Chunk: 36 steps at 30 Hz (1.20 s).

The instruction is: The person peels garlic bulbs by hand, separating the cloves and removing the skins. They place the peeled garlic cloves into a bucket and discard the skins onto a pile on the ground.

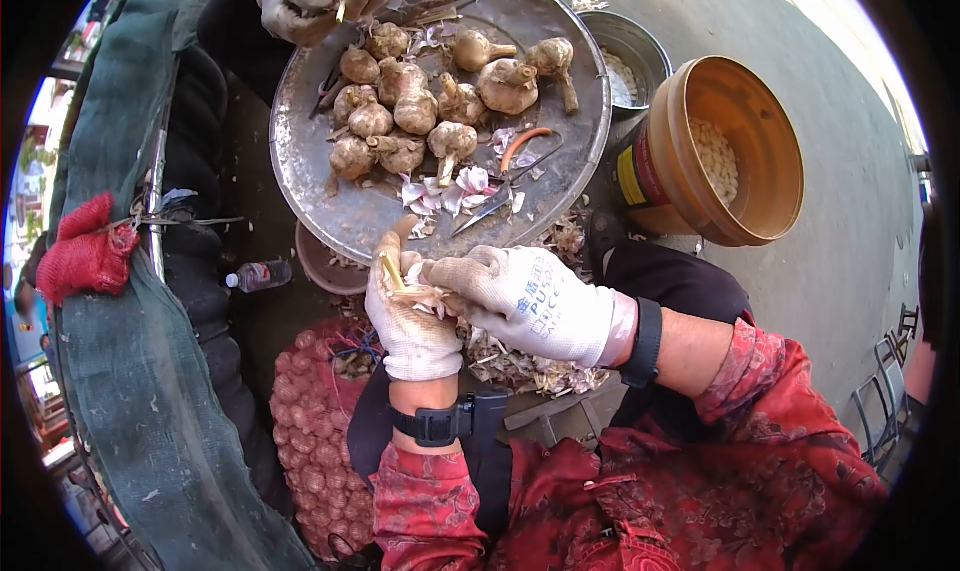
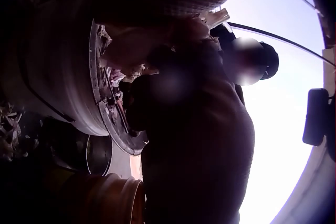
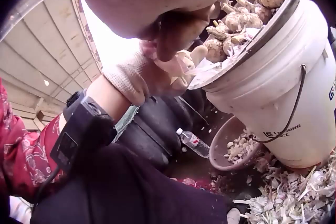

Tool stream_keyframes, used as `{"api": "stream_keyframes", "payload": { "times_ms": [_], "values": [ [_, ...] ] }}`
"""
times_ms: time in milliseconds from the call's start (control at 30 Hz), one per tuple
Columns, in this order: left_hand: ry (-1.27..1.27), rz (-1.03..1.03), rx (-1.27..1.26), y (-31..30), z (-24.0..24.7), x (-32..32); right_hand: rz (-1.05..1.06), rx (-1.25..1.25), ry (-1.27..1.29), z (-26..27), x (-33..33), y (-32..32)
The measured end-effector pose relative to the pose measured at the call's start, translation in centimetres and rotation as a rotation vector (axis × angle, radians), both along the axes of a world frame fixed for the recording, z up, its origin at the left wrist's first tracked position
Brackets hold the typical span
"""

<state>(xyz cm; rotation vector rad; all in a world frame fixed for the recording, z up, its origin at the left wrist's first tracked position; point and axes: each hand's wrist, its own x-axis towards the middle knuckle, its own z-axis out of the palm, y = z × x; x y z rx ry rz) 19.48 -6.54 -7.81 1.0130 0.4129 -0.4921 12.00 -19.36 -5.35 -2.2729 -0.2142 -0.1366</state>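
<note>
My gloved left hand [image 1: 405,321] holds a garlic bulb by its cut stem [image 1: 392,271], just below the near rim of the round metal tray [image 1: 285,176]. Papery skin [image 1: 428,298] spreads from the bulb. My gloved right hand [image 1: 520,296] pinches at the same garlic from the right, its fingers meeting the left hand's. In the right wrist view pale skin [image 3: 176,66] shows between both hands; the right hand hides much of the bulb. Unpeeled garlic bulbs [image 1: 415,111] lie heaped on the tray. Orange-handled shears [image 1: 487,208] rest beside loose purple-white skins [image 1: 472,181].
Another person's gloved hands [image 1: 300,6] work across the tray. The tray sits on a white bucket [image 3: 262,98]. Right are a brown bucket [image 1: 770,151] with cloves and a metal pot [image 1: 655,61]. Below lie a pink basin [image 1: 325,266], bottle [image 1: 262,275], mesh sack [image 1: 310,431] and peelings [image 1: 540,371].
</note>
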Motion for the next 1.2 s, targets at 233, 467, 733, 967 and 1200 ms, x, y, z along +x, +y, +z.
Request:
{"api": "stream_keyframes", "payload": {
  "times_ms": [233,467,733,967,1200],
  "values": [
    [-0.023,0.033,-0.02,0.5,-1.4,0.5,0.133,0.181,0.117,-0.5,0.7,-0.7],
    [0.107,-0.331,-0.106,1.2,-2.6,0.2,0.163,0.25,0.293,1.1,0.9,-1.9],
    [0.183,-0.167,-0.147,-0.5,-2.4,-0.4,-0.259,0.537,0.449,0.7,0.3,0.2],
    [0.039,-0.282,-0.208,-0.6,-1.0,-0.3,-0.302,1.441,0.79,1.9,0.9,-1.2],
    [-0.25,-0.239,0.139,-1.1,2.0,-0.6,-0.044,1.633,0.794,0.3,0.7,-2.5]
  ]
}}
